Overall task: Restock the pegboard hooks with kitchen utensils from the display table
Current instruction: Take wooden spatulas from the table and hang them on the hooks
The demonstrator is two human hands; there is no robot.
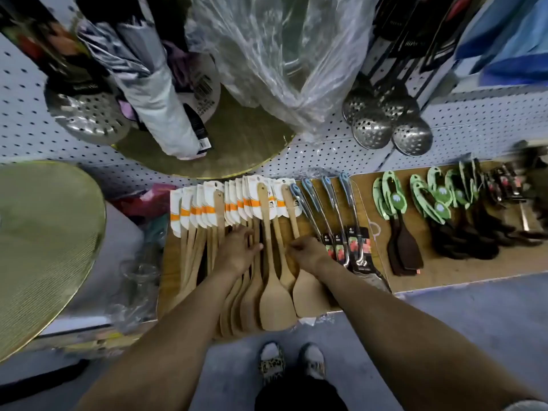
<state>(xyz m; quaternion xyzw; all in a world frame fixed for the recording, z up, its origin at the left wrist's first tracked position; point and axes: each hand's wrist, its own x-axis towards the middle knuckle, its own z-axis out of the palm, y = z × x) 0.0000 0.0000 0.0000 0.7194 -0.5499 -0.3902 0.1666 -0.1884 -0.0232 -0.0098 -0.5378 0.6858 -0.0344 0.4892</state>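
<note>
Wooden spatulas (pixel 275 292) lie on worktop (pixel 439 271), handles toward pegboard (pixel 335 149). Left hand (pixel 237 250) rests flat on them, fingers straight; right hand (pixel 308 253) pinches one handle; grip partly hidden.

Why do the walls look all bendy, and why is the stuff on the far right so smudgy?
Head view: the wide lens bows the pegboard and table edge into curves. The dark utensils at the far right are smeared by blur, while the wooden spatulas near both hands stay fairly sharp. The hanging plastic bag and steel skimmers catch bright glare, and the floor below is dim.
</note>
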